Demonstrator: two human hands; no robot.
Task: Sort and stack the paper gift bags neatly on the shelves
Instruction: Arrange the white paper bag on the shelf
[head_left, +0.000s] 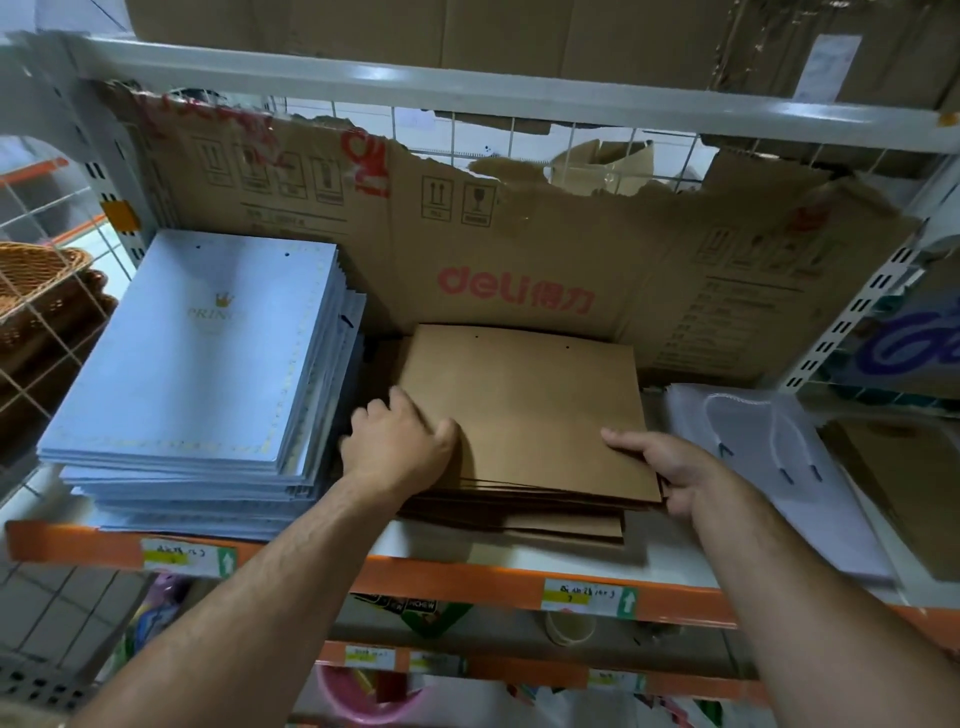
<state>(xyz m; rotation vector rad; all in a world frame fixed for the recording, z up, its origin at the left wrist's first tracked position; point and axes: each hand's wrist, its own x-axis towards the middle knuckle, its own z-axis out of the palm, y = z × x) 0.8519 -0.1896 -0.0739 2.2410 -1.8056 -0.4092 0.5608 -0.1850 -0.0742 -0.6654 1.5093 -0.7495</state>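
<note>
A low stack of flat brown paper gift bags (524, 405) lies in the middle of the shelf (467, 577). My left hand (397, 439) grips the stack's left edge, thumb on the top bag and fingers curled down its side. At the stack's near right corner, my right hand (670, 470) holds the bags, thumb on top and fingers under the edge. A taller pile of pale blue gift bags (192, 364) with a gold crown print stands to the left. White gift bags (769, 467) with cord handles lie to the right.
A torn cardboard sheet (519, 244) with red print lines the shelf's back. An orange front rail carries price labels (589, 597). A wire grid panel and wicker baskets (36, 291) are at the left. More goods fill the lower shelf (415, 670).
</note>
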